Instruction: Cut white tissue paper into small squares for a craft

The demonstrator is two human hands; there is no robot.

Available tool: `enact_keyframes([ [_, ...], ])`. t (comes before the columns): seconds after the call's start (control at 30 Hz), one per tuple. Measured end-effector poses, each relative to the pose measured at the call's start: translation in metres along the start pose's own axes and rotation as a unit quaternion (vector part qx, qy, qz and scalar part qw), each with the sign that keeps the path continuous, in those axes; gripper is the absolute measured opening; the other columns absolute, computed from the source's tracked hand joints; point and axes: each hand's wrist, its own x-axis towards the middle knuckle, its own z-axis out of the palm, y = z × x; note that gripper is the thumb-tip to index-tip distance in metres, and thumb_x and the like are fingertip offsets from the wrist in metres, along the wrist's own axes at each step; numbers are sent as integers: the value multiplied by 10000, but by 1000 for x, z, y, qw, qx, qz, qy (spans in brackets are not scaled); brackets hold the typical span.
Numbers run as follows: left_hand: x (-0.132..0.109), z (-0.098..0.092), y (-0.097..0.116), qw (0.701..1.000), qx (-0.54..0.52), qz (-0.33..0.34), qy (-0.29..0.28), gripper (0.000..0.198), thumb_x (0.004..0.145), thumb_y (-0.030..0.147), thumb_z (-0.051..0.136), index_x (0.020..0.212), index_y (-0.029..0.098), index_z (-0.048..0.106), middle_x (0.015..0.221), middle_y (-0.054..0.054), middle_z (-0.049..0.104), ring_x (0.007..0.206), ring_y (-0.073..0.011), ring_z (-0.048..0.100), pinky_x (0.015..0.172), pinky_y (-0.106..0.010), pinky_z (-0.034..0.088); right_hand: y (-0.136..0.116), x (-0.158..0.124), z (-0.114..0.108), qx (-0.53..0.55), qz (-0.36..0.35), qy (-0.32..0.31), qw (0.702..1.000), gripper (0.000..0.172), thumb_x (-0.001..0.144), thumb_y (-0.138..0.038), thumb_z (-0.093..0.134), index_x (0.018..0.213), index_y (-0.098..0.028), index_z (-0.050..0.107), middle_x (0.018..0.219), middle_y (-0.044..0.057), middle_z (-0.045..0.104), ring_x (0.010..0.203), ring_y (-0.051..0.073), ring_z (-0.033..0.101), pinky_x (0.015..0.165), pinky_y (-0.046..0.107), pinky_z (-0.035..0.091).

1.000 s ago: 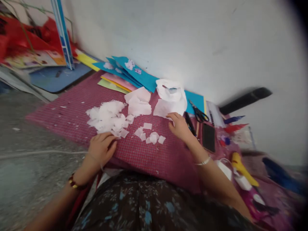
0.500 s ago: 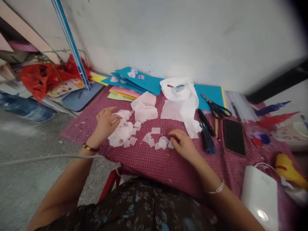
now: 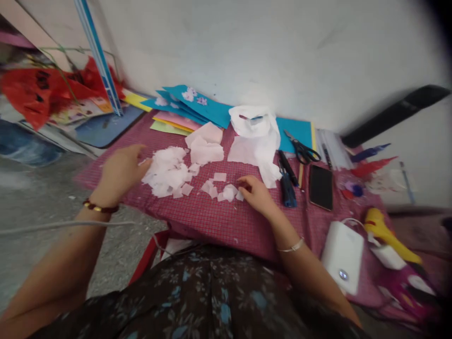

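Note:
My left hand point(image 3: 120, 172) rests at the left edge of a heap of white tissue scraps point(image 3: 168, 172) on a red checked cloth point(image 3: 212, 216); its fingers are blurred. A few small tissue squares point(image 3: 221, 189) lie in the middle. My right hand point(image 3: 256, 193) lies on the cloth just right of them, fingers curled, fingertips touching the nearest square. Larger white tissue sheets point(image 3: 206, 146) and a white plastic bag point(image 3: 254, 123) lie behind.
Blue card sheets point(image 3: 201, 106) and pink, green and yellow paper lean at the wall. Scissors point(image 3: 302, 149), a blue tool point(image 3: 286, 186), a black phone point(image 3: 320, 186), a white power bank point(image 3: 343, 254) and a yellow object point(image 3: 386, 235) lie to the right. Red plastic point(image 3: 38, 92) sits far left.
My left hand slid from the near edge up to the left side of the scrap heap. My right hand came back from the large sheet to the small squares. The view shifted.

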Motion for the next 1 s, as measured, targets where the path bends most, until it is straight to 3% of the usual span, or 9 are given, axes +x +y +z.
enact_keyframes([
  [0.1, -18, 2, 4, 987, 137, 53, 65, 485, 866, 364, 576, 1305, 157, 590, 1163, -177, 664, 1162, -396, 589, 987, -570, 428, -13, 0, -6, -63, -23, -69, 995, 319, 841, -121, 594, 1152, -166, 650, 1079, 88, 629, 889, 177, 619, 853, 323, 502],
  [0.23, -42, 20, 30, 984, 52, 170, 22, 395, 917, 377, 523, 1198, 124, 638, 1141, -164, 691, 1103, -333, 632, 985, -495, 480, -33, 4, -8, -159, -36, -125, 979, 390, 833, -151, 653, 1222, -147, 636, 1130, 106, 604, 1002, 197, 597, 945, 324, 459],
  [0.33, -62, 42, 47, 973, -16, 228, -11, 287, 938, 353, 503, 1107, 188, 665, 1101, -108, 713, 1049, -277, 655, 961, -447, 512, -44, 10, -2, -183, -10, -136, 974, 354, 819, -159, 671, 1171, -129, 654, 1120, 121, 603, 936, 195, 610, 883, 313, 462],
  [0.47, -95, 72, 49, 955, -75, 283, 39, 182, 933, 255, 541, 1026, 197, 686, 1007, -93, 739, 945, -241, 688, 878, -405, 554, -50, 18, 6, -133, 30, -138, 981, 161, 777, -12, 598, 832, -145, 670, 894, 61, 648, 819, 166, 618, 771, 269, 446],
  [0.57, -124, 91, 45, 924, -134, 356, 46, 170, 933, 163, 528, 986, 206, 685, 926, -67, 748, 858, -188, 699, 797, -329, 571, -57, 31, 10, -106, 35, -130, 985, 153, 775, -8, 593, 794, -151, 643, 792, 14, 653, 739, 132, 614, 691, 227, 441],
  [0.73, -154, 114, 45, 916, -183, 352, 52, 190, 928, 126, 524, 997, 218, 676, 898, -68, 749, 818, -187, 694, 751, -344, 569, -85, 79, 36, -31, 14, -138, 990, 143, 840, -62, 545, 906, -145, 640, 733, -27, 643, 613, 95, 590, 624, 207, 448],
  [0.83, -158, 123, 42, 919, -190, 337, 73, 193, 913, 106, 545, 1005, 221, 669, 910, -65, 751, 833, -191, 692, 764, -354, 568, -97, 109, 52, -27, -11, -155, 988, 180, 816, -51, 586, 955, -143, 654, 845, -5, 680, 710, 100, 611, 700, 214, 463],
  [0.93, -158, 130, 35, 912, -192, 352, 81, 205, 895, 90, 582, 1042, 209, 661, 967, -65, 761, 879, -190, 693, 828, -358, 563, -93, 120, 46, -102, -66, -157, 980, 259, 796, -64, 628, 1039, -143, 665, 1029, 56, 694, 850, 140, 625, 796, 253, 462],
  [1.0, -159, 134, 31, 908, -193, 359, 96, 210, 883, 96, 606, 1051, 209, 663, 975, -61, 768, 882, -189, 696, 845, -356, 557, -83, 115, 32, -188, -72, -157, 967, 221, 808, -87, 626, 1018, -139, 671, 1025, 86, 695, 882, 180, 625, 811, 288, 457],
])
